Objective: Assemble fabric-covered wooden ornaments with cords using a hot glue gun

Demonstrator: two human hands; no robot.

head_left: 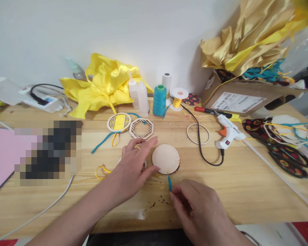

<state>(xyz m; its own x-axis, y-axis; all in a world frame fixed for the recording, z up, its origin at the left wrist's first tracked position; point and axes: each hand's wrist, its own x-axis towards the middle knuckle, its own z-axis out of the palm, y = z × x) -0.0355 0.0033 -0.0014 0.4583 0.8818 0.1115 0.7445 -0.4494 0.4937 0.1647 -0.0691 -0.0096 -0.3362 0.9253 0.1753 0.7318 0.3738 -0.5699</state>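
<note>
A round pale wooden disc [165, 158] lies flat on the table, with a dark edge showing at its lower right. From its bottom edge comes a short blue cord [169, 182], pinched at its lower end by the fingertips of my right hand [195, 201]. My left hand [133, 165] is open, fingers stretched out, and its thumb tip is at the disc's left edge. Partly covered by that hand is another pale openwork piece [145, 165], with a braided yellow loop [100, 172] to its left. Dark scraps [154, 204] lie below the disc.
Behind my hands lie a lattice octagon [141, 129], a round lattice ornament [119, 122] and a thin ring [198, 134]. To the right are a glue gun [228, 131] with its black cable and scissors [289, 157]. A blue thread spool [159, 100] and yellow satin [105, 85] stand farther back.
</note>
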